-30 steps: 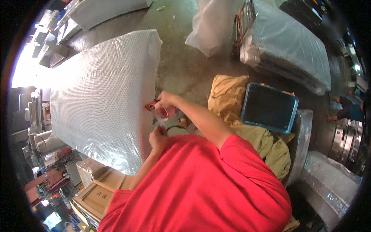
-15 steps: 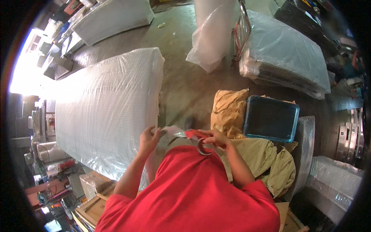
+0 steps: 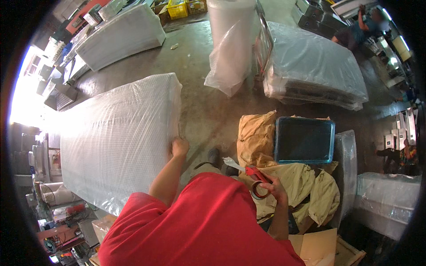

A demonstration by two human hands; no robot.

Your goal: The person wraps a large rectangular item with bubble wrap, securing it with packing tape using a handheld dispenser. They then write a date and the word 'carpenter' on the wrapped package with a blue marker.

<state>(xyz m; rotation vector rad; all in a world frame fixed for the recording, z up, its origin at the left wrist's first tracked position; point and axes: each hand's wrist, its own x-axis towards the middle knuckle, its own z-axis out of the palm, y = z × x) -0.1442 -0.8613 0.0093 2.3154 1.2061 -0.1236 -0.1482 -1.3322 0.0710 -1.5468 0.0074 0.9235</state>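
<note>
My left hand [image 3: 179, 146] is at the right side of a large block wrapped in bubble wrap [image 3: 120, 133], touching its edge. Its fingers are bent toward the wrap and mostly hidden, so their grip does not show. In my right hand [image 3: 276, 188] is a red hand-held tape dispenser [image 3: 256, 174], its handle wrapped by the fingers. A roll of tape [image 3: 259, 189] sits on the dispenser, and a loose strip of clear tape [image 3: 234, 164] sticks out from its front, to the left.
Right of me lie a brown paper bundle [image 3: 255, 137], a dark tray with a blue rim [image 3: 305, 140] and khaki cloth [image 3: 293, 177]. Farther off stand a bubble wrap roll [image 3: 230, 40] and a wrapped stack [image 3: 315, 62] by a trolley handle. A person [image 3: 361, 29] is at the far right.
My left hand has left the tape strip and moved to the block's side. My right hand has moved right and down with the dispenser; the strip's end now hangs free.
</note>
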